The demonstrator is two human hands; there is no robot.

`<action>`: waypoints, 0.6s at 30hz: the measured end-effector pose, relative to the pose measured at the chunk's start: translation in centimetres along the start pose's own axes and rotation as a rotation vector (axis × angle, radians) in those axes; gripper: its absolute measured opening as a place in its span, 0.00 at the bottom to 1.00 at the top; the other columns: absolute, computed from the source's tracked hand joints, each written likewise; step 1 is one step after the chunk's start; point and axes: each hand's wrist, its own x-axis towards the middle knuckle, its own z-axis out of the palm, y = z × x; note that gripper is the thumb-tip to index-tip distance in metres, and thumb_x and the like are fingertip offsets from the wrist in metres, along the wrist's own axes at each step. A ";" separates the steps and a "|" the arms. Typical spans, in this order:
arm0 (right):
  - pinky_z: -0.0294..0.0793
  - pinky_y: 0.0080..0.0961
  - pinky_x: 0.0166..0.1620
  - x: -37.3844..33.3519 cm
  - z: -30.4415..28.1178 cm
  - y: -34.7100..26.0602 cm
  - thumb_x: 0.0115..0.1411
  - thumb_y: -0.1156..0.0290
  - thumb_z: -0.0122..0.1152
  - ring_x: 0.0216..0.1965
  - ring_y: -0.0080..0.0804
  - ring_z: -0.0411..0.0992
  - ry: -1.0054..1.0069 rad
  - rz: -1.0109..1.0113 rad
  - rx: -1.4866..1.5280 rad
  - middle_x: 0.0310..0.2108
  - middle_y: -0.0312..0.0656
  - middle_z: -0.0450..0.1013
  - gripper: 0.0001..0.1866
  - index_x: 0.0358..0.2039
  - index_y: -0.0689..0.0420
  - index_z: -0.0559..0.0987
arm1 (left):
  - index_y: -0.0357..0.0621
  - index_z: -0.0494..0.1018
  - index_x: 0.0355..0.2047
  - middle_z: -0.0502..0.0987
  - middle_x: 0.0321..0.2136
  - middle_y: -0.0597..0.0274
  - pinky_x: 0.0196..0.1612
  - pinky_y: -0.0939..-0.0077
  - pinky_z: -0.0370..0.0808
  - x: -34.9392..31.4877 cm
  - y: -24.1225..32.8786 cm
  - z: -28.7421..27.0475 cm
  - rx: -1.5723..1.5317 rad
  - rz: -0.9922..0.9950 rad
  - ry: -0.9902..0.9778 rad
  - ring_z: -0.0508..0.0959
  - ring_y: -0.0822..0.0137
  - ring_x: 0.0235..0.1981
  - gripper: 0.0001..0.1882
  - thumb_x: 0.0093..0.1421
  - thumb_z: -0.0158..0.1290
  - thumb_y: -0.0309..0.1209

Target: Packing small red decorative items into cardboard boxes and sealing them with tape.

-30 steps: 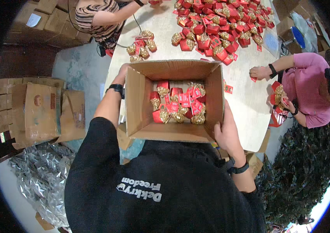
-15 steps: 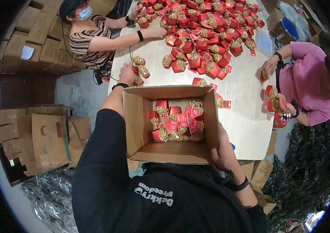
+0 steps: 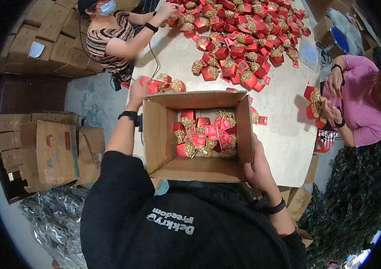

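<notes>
An open cardboard box (image 3: 190,174) is in front of my body, tilted toward me. Inside lie several red and gold ornaments (image 3: 186,150) with red tags. My right hand (image 3: 260,167) grips the box's right wall, thumb at the near corner. Past the box's far left corner, my left hand (image 3: 137,93) is closed around something red, apparently one of these ornaments, mostly hidden by the hand. Close to its fingers, a few more ornaments (image 3: 176,86) lie on the table behind the box's far wall.
A large heap of red and gold ornaments (image 3: 244,40) covers the far part of the white table (image 3: 284,148). One co-worker (image 3: 112,38) reaches in at the far left. Another in pink (image 3: 363,98) holds ornaments at the right. Cartons (image 3: 56,152) stand on the left floor.
My left hand has drawn back from the small group of ornaments toward the box's left corner, with something red in it. The box appears slightly higher in view. The far-left co-worker's hands have moved.
</notes>
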 end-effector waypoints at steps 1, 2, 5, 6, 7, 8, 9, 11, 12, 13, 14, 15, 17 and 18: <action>0.52 0.38 0.71 0.0 -0.1 -0.1 0.48 0.86 0.43 0.69 0.54 0.54 0.005 0.030 0.013 0.65 0.60 0.57 0.44 0.70 0.65 0.51 | 0.39 0.78 0.44 0.81 0.36 0.43 0.43 0.62 0.77 0.1 2.0 -2.1 -0.096 -0.018 0.011 0.82 0.47 0.38 0.17 0.65 0.54 0.40; 0.52 0.40 0.71 -0.2 -0.2 -0.1 0.46 0.87 0.44 0.68 0.57 0.55 0.016 0.062 0.023 0.64 0.62 0.57 0.45 0.69 0.66 0.52 | 0.39 0.78 0.44 0.82 0.36 0.43 0.44 0.64 0.76 0.1 5.3 -5.0 -0.197 -0.030 0.019 0.82 0.49 0.38 0.17 0.65 0.55 0.40; 0.53 0.39 0.70 -0.6 0.5 0.3 0.46 0.87 0.44 0.67 0.58 0.56 0.048 -0.061 0.012 0.63 0.62 0.58 0.45 0.70 0.65 0.52 | 0.38 0.78 0.44 0.83 0.34 0.54 0.43 0.71 0.76 -0.9 10.3 -13.5 -0.347 0.079 0.175 0.81 0.67 0.37 0.16 0.65 0.58 0.38; 0.53 0.39 0.70 -0.6 0.7 0.4 0.46 0.87 0.44 0.67 0.58 0.56 0.048 -0.083 0.014 0.63 0.62 0.58 0.45 0.70 0.65 0.52 | 0.37 0.78 0.45 0.83 0.33 0.57 0.43 0.73 0.76 -1.9 13.5 -16.9 -0.383 0.138 0.220 0.81 0.70 0.37 0.15 0.65 0.58 0.37; 0.53 0.40 0.70 -0.7 0.8 0.2 0.47 0.87 0.44 0.67 0.58 0.56 0.057 -0.078 0.000 0.63 0.62 0.58 0.45 0.70 0.65 0.51 | 0.37 0.78 0.45 0.83 0.33 0.57 0.43 0.73 0.76 -2.7 15.7 -19.8 -0.379 0.142 0.242 0.81 0.70 0.37 0.15 0.65 0.58 0.37; 0.53 0.40 0.70 -1.0 0.8 0.4 0.47 0.87 0.44 0.66 0.59 0.57 0.071 -0.065 -0.014 0.63 0.62 0.58 0.45 0.70 0.65 0.51 | 0.36 0.78 0.45 0.83 0.33 0.59 0.42 0.75 0.76 -3.5 17.7 -21.9 -0.415 0.203 0.295 0.80 0.73 0.36 0.15 0.65 0.58 0.35; 0.53 0.40 0.70 -0.9 1.0 0.9 0.50 0.85 0.45 0.66 0.59 0.57 0.078 -0.058 -0.014 0.62 0.62 0.59 0.44 0.70 0.65 0.51 | 0.35 0.77 0.45 0.83 0.33 0.61 0.41 0.78 0.76 -4.0 19.5 -23.7 -0.452 0.265 0.347 0.79 0.76 0.36 0.14 0.66 0.58 0.33; 0.54 0.39 0.70 -0.5 1.3 2.1 0.51 0.83 0.44 0.66 0.59 0.58 0.103 -0.117 -0.031 0.62 0.62 0.60 0.42 0.70 0.65 0.52 | 0.34 0.77 0.45 0.82 0.34 0.62 0.40 0.79 0.76 -5.2 22.3 -26.3 -0.572 0.272 0.334 0.79 0.77 0.35 0.14 0.66 0.58 0.33; 0.55 0.39 0.69 -0.4 1.4 2.1 0.52 0.82 0.44 0.66 0.58 0.58 0.127 -0.156 -0.045 0.62 0.63 0.61 0.40 0.69 0.66 0.53 | 0.34 0.77 0.46 0.82 0.34 0.63 0.39 0.81 0.76 -6.1 23.3 -26.7 -0.696 0.272 0.301 0.79 0.78 0.34 0.14 0.66 0.58 0.32; 0.56 0.38 0.68 0.1 1.2 2.0 0.54 0.80 0.44 0.65 0.58 0.59 0.120 -0.195 -0.003 0.61 0.63 0.62 0.37 0.68 0.66 0.56 | 0.34 0.77 0.45 0.82 0.34 0.62 0.38 0.83 0.76 -6.7 24.4 -26.4 -0.763 0.245 0.318 0.79 0.78 0.33 0.13 0.66 0.58 0.32; 0.56 0.38 0.68 0.4 1.3 1.7 0.54 0.80 0.44 0.65 0.58 0.59 0.119 -0.184 -0.003 0.61 0.63 0.62 0.37 0.68 0.66 0.56 | 0.34 0.77 0.45 0.82 0.34 0.62 0.38 0.83 0.76 -8.0 25.3 -25.7 -0.766 0.239 0.309 0.79 0.78 0.33 0.13 0.66 0.58 0.32; 0.56 0.38 0.68 0.4 1.1 1.2 0.54 0.81 0.44 0.65 0.57 0.59 0.146 -0.185 0.006 0.61 0.63 0.62 0.37 0.68 0.66 0.57 | 0.34 0.77 0.46 0.82 0.34 0.62 0.38 0.82 0.76 -9.4 26.6 -25.2 -0.833 0.160 0.244 0.79 0.78 0.33 0.14 0.65 0.58 0.32; 0.56 0.37 0.68 -0.2 0.8 0.9 0.53 0.81 0.43 0.65 0.55 0.60 0.184 -0.156 0.000 0.61 0.62 0.63 0.37 0.68 0.66 0.58 | 0.34 0.76 0.46 0.82 0.35 0.59 0.40 0.78 0.76 -11.5 27.3 -23.3 -0.694 0.267 0.161 0.79 0.75 0.35 0.15 0.64 0.59 0.31; 0.56 0.37 0.68 -0.2 1.4 3.3 0.53 0.82 0.44 0.65 0.55 0.60 0.224 -0.236 0.030 0.61 0.63 0.63 0.37 0.67 0.65 0.58 | 0.35 0.77 0.45 0.82 0.35 0.57 0.41 0.74 0.75 -12.4 27.3 -21.0 -0.615 0.261 0.133 0.79 0.72 0.36 0.14 0.62 0.59 0.31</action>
